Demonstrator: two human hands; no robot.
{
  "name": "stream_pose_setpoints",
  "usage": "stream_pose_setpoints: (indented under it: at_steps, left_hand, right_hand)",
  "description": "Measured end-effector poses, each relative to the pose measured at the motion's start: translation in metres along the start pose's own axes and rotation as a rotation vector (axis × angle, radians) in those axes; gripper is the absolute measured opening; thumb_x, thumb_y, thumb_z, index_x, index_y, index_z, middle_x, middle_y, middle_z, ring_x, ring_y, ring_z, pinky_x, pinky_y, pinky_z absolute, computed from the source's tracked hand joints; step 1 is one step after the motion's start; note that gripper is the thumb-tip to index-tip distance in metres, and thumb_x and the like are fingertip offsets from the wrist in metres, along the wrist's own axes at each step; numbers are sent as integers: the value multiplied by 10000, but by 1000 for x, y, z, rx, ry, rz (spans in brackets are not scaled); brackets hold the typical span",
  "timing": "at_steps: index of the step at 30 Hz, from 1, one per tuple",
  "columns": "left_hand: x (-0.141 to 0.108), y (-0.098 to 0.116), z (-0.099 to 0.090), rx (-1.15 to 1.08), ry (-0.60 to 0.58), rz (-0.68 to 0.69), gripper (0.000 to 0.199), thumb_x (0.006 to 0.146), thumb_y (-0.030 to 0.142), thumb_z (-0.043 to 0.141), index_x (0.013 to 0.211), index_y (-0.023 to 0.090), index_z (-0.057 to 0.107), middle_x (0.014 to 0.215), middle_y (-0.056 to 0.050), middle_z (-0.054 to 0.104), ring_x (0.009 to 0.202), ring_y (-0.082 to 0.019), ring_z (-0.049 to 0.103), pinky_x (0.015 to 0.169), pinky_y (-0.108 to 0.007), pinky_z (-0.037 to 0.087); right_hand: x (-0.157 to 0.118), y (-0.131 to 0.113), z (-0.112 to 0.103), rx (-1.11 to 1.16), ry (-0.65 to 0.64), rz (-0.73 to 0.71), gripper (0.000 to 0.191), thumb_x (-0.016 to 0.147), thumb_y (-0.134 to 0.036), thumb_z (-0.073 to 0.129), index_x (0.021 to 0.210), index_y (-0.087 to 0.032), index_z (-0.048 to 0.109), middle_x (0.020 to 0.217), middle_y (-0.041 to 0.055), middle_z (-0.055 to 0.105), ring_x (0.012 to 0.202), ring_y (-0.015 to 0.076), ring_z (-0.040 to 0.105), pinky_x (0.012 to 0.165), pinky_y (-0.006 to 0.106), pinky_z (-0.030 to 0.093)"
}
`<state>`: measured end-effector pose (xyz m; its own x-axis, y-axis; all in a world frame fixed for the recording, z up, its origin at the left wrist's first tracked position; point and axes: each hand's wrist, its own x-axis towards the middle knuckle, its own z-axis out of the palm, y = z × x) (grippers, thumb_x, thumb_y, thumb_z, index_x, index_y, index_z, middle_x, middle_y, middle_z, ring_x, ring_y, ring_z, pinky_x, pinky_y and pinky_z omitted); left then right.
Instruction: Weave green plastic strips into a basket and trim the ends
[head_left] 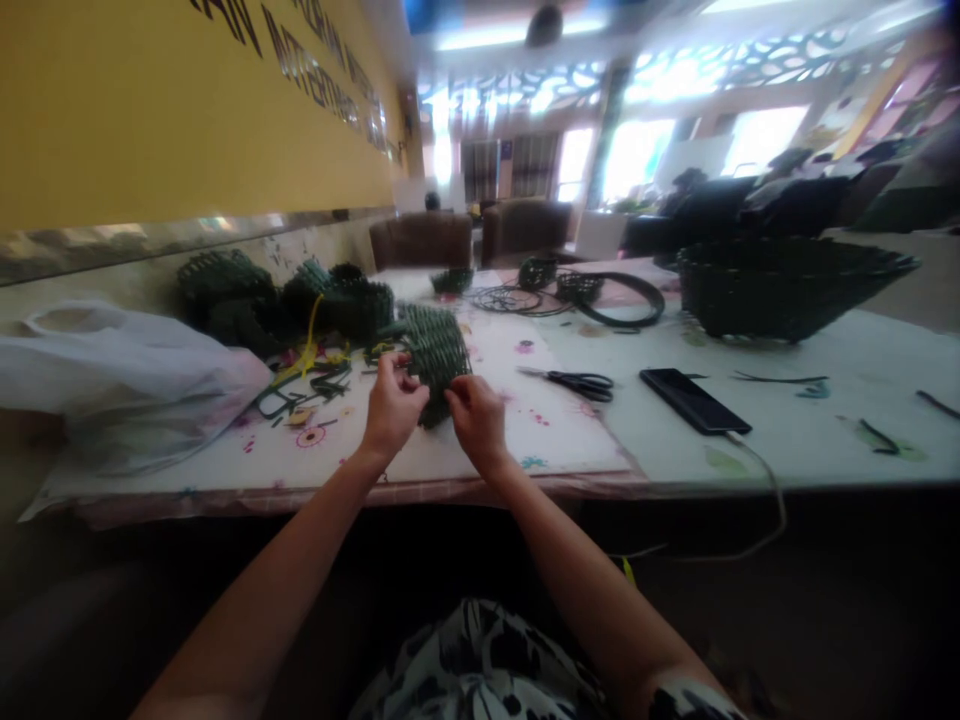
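Green strips, crossed over and under, make up the woven piece [437, 350] that we have between our hands, tilted up over the near part of the surface [555, 440]. Our right hand [480, 420] has its grip closed on the low right edge, thumb and fingers pinching it. Our left hand [394, 405] is at the left edge with its fingers bent in; we cannot tell if that grip pinches a strip or just rests on it.

To do this well, we should hold one side firm and use light fingertips on the other, so the rows lie close and flat. If we tug too hard, the strips could bend or slip out of line.

Just left of our hands lie green scraps [330, 380] and a yellow strip [309, 350], with a white plastic bag [150, 390] farther left. To the right are the scissors [581, 384], then a phone [694, 400] with a cable [776, 490]. Farther back, a big woven basket [795, 290] sits beyond the phone.
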<state>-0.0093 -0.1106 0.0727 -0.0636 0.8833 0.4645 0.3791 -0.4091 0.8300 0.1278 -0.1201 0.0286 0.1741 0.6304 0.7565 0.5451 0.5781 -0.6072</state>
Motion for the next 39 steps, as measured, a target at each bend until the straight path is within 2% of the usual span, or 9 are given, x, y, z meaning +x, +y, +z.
stream_pose_setpoints:
  at_steps: [7,12,18,23,27,30,33,36,39]
  left_hand:
    - [-9,11,-13,259,43,56,422,730,80,564,1122,211,481,691,52,546,630,-116,550,669,-245,425]
    - [-12,7,-13,155,70,-1,395,714,94,583,1069,216,458,683,57,553,615,-115,556,636,-233,423]
    - [-16,-2,-9,74,155,-7,389,718,105,592,1060,225,453,712,52,565,637,-112,575,656,-229,433]
    - [-24,0,0,75,202,-16,366,737,107,586,1055,229,454,698,52,553,649,-120,574,665,-237,432]
    - [-30,0,8,76,225,-11,357,753,110,585,1060,236,454,725,44,552,672,-125,577,680,-246,438]
    - [-34,-1,14,73,240,0,355,758,108,584,1061,237,453,737,40,548,692,-127,576,695,-250,442]
    - [-37,-2,15,67,251,-8,351,757,110,584,1057,232,450,731,41,551,697,-129,578,708,-252,445]
    - [-38,-2,13,46,242,-27,356,750,116,595,1055,225,447,725,42,559,700,-133,585,711,-253,447]
    - [-36,-3,9,23,225,-38,367,741,115,608,1055,220,450,736,39,563,706,-131,592,712,-253,450]
  right_hand:
    - [-6,-15,22,15,-73,49,81,864,-190,532,932,-198,576,859,36,605,755,183,554,700,288,435]
    - [-9,-21,26,-58,-63,86,56,878,-192,538,906,-186,586,881,53,616,770,186,556,692,286,420]
    - [-6,-30,29,-210,-119,43,123,914,-156,490,872,-169,606,854,68,636,773,185,568,646,276,376]
    - [-8,-36,31,-385,-135,37,139,921,-160,520,808,-166,601,795,65,627,637,163,535,539,282,265]
    - [-11,-35,30,-454,-121,38,164,924,-153,519,776,-171,589,764,61,621,550,142,493,511,293,208]
    - [-12,-32,26,-418,-106,54,177,911,-138,514,749,-175,576,755,59,624,560,144,497,516,288,220]
    - [-11,-27,24,-287,-107,81,184,874,-137,539,698,-185,555,714,38,622,615,152,526,558,272,286]
    - [-9,-23,23,-155,-126,114,189,846,-136,539,666,-194,537,661,9,601,626,148,527,596,262,332]
    - [-9,-20,26,-128,-109,88,151,829,-133,529,690,-193,539,663,3,586,625,146,512,601,263,334]
